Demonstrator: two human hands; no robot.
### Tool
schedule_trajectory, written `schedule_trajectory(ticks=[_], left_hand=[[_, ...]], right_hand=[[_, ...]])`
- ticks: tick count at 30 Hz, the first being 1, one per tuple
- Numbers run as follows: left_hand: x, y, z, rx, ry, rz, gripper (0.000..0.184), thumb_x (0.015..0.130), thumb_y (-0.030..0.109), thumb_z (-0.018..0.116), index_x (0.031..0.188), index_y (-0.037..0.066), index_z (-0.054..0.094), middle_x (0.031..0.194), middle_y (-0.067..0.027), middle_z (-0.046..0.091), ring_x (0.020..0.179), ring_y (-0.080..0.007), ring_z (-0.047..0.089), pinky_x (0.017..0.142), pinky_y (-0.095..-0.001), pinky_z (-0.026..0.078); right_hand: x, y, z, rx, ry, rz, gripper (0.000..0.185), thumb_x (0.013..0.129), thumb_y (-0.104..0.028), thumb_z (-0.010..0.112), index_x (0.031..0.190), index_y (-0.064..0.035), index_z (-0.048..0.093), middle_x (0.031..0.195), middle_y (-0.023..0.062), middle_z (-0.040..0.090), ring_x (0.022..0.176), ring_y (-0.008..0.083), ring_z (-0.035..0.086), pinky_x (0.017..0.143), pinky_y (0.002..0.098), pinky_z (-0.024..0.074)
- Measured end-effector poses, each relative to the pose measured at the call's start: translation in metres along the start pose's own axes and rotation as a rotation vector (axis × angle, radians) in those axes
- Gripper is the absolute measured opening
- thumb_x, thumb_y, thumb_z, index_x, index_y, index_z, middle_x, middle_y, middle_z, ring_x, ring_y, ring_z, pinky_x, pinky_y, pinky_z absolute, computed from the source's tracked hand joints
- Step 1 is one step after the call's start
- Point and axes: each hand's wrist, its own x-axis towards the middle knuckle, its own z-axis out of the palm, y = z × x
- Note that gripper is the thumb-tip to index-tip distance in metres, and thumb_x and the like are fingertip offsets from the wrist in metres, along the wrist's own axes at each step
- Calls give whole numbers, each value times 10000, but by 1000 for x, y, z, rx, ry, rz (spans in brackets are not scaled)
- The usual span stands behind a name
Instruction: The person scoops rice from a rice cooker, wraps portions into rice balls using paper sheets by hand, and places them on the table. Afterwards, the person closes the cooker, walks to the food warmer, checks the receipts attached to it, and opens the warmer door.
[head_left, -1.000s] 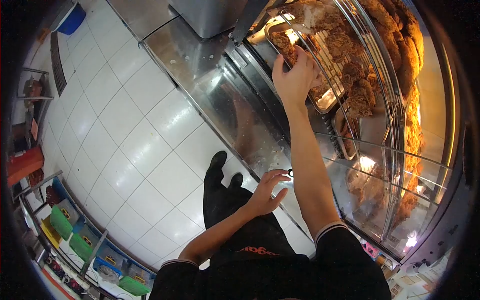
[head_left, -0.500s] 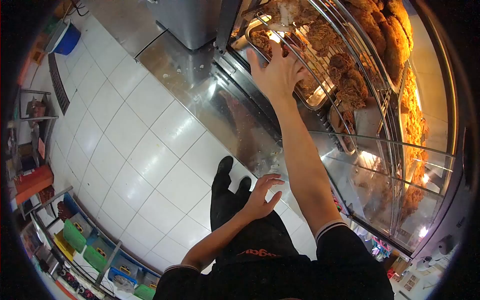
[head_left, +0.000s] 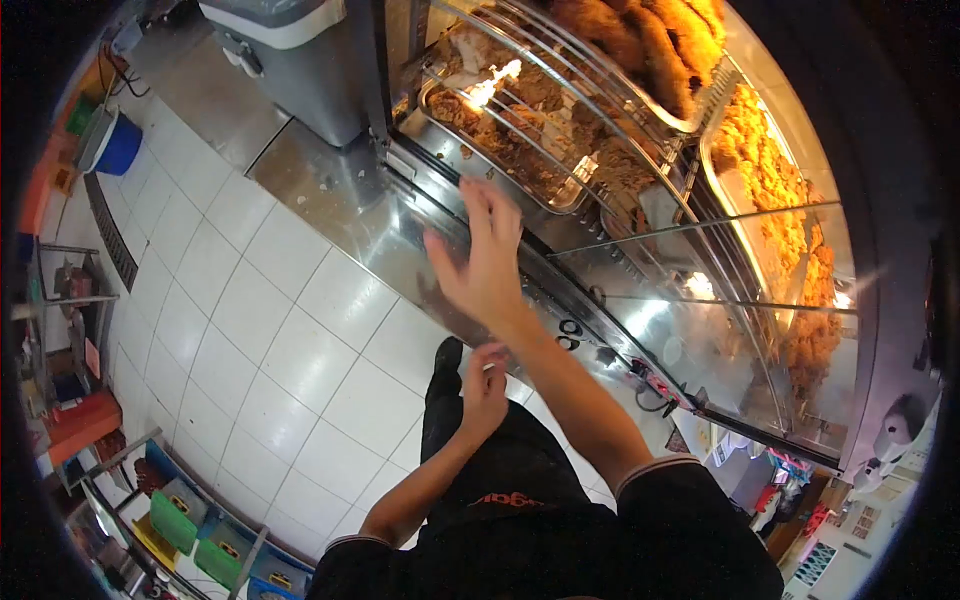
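Above the metal counter, just outside the glass warming cabinet, my right hand point(head_left: 482, 255) hangs with its fingers and thumb apart and nothing in it. My left hand point(head_left: 484, 393) is below it, in front of my body, with the fingers curled; whether anything is in them is too small to tell. Inside the cabinet, a metal tray point(head_left: 565, 208) with brown fried pieces lies under a wire rack point(head_left: 520, 122). More fried food point(head_left: 640, 40) sits on the upper level, and a long tray of golden pieces point(head_left: 765, 180) is at the right.
A grey bin point(head_left: 315, 75) stands on the steel counter point(head_left: 330, 205) left of the cabinet. Glass panels point(head_left: 700, 255) edge the cabinet's near side. On the tiled floor side are a blue tub point(head_left: 120, 145), a red box point(head_left: 85, 425) and green bins point(head_left: 172, 520).
My right hand has come out of the cabinet and back over the counter. My left hand has moved slightly down-left and its fingers have curled. The view has shifted, showing more of the grey bin.
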Motion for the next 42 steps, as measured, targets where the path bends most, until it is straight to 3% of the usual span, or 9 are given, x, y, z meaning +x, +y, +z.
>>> schedule_trajectory(ticks=[4,6,12,16,19,21,25,34,42], left_hand=[[13,31,9,-486,664,72,424,957,282,493,1274,1,473,1257,-122,552,1165,-235,536,1035,-362,390],[17,29,0,424,489,311,426,903,258,537,1237,-4,515,1251,-137,557,1184,-252,515,1075,-381,347],[41,-4,-13,281,210,23,518,1010,437,351,1178,3,578,1265,-164,566,1243,-281,484,1075,-391,326],[20,114,29,-975,-131,-733,640,1003,525,336,1357,0,427,1344,-156,502,1260,-269,458,1076,-400,328],[8,136,57,-612,-396,-501,553,1007,422,447,1365,1,430,1334,-155,501,1225,-247,492,1046,-388,368],[-7,171,84,-23,-413,233,297,976,219,569,1166,-8,554,1078,-141,623,912,-185,635,798,-303,511],[-10,212,104,-72,-488,528,246,952,95,575,722,18,534,578,-58,563,411,-54,476,363,-200,331],[-39,265,225,-153,-469,989,91,962,42,437,1044,4,448,925,-167,542,702,-152,509,545,-261,473],[-20,231,267,-185,175,1031,505,882,69,517,1354,-5,354,1430,-155,322,1282,-233,338,1067,-416,269]], right_hand=[[-121,-15,-12,508,-136,715,592,958,-320,570,1390,40,385,1383,239,427,1294,351,400,1111,417,273],[-124,-56,-51,1030,-298,1423,511,985,-262,567,1375,25,406,1390,154,456,1325,262,387,1100,367,307],[-133,-53,-141,891,-454,637,475,1007,-343,466,1305,27,447,1412,141,451,1318,246,417,1104,383,298],[-179,-29,-137,-135,-404,-4,677,944,-363,539,1446,29,311,1516,238,303,1384,380,337,1111,492,306],[-255,13,-122,-23,-371,234,623,936,-331,550,1461,-74,335,1494,249,320,1308,419,422,1050,483,393],[-284,38,-139,142,-547,421,417,951,-309,534,1298,-78,523,1266,241,530,1141,406,559,944,465,462],[-342,39,-171,-18,-471,607,288,984,-253,494,922,-10,636,836,222,656,840,397,654,748,498,495],[-458,81,-209,254,178,936,295,998,-184,367,876,19,544,835,156,615,766,263,571,731,415,468],[-555,92,-256,768,-80,1465,338,934,-279,484,1131,-71,665,1099,132,652,1065,277,600,949,388,454]])
